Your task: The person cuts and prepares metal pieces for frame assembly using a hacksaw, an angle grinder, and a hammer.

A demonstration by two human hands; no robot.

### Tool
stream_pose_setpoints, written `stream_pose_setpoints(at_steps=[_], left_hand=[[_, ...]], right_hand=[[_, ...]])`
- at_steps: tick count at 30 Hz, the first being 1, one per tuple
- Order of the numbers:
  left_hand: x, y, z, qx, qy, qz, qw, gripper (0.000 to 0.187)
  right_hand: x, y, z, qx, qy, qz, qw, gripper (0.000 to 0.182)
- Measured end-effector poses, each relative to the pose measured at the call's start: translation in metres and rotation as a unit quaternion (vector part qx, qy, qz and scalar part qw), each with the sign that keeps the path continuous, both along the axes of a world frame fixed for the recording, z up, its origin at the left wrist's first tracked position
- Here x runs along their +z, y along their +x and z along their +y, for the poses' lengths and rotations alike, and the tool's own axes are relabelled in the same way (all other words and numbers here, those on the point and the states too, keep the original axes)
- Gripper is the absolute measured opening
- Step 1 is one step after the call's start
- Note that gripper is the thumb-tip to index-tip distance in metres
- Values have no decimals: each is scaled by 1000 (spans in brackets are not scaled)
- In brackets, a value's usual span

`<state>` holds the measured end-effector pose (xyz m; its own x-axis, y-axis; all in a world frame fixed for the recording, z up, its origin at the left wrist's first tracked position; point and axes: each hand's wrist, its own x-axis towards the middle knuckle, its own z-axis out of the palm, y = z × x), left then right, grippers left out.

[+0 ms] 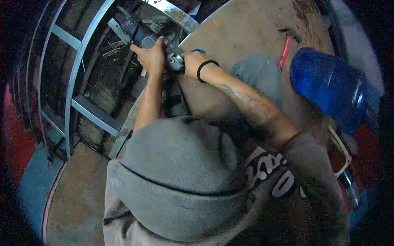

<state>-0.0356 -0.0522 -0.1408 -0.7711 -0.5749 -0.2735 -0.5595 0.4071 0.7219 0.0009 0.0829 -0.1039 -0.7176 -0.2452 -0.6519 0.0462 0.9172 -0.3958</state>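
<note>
A grey power tool with a round metal head (pixel 176 62), which looks like an angle grinder, lies at the upper middle. My left hand (pixel 152 58) grips its body, thumb out to the left. Against the right side of the tool head is my right hand (pixel 193 64), its fingers closed and mostly hidden, with a dark band on the wrist. A small blue thing (pixel 199 51) shows at its far edge; I cannot make out what it is. A grey cap (pixel 184 160) fills the lower middle.
A metal frame with crossbars (pixel 96 117) stands at the left. A brown board (pixel 242 28) spans the upper right. Beyond it are a red-handled tool (pixel 285 51), a large blue water jug (pixel 324 82) and a pale curved handle (pixel 341 149). Debris lies behind the frame.
</note>
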Motion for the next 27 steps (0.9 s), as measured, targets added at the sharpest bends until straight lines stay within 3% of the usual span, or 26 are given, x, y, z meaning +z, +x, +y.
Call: stream_pose_setpoints(at_steps=[1,2,4,7,9,12,14,16,17,19,23,27], left_hand=[[1,0,-5,-11,14,13,1000,95],[-2,2,-4,-16,-7,15,1000,95],[-12,3,-8,3,6,8,1000,94],[-27,3,-11,5,24,37,999,93],[-9,3,-5,3,13,7,1000,94],[2,-2,0,-7,-1,1,1000,95],[-3,3,-1,-14,1,33,999,93],[-7,2,-4,-9,8,35,999,92],[-9,2,-5,-9,9,41,999,91],[-12,6,-6,1,17,29,999,92],[-13,6,0,23,33,63,997,94],[-4,2,-3,-16,3,11,1000,97]], right_hand=[[-1,-2,-8,-26,-7,18,999,29],[2,5,5,46,-10,-50,998,29],[39,50,34,15,-13,-24,1000,43],[44,72,51,-7,11,-133,991,48],[12,44,34,-10,-41,-39,998,45],[-13,1,2,18,-23,-10,1000,33],[0,8,8,-9,-41,-58,997,39],[-6,69,44,31,-41,73,996,35],[10,76,47,37,-42,68,996,35],[48,74,51,-39,4,-88,995,36],[1,10,9,-34,-40,-5,999,35],[31,25,18,-37,-42,-29,998,38]])
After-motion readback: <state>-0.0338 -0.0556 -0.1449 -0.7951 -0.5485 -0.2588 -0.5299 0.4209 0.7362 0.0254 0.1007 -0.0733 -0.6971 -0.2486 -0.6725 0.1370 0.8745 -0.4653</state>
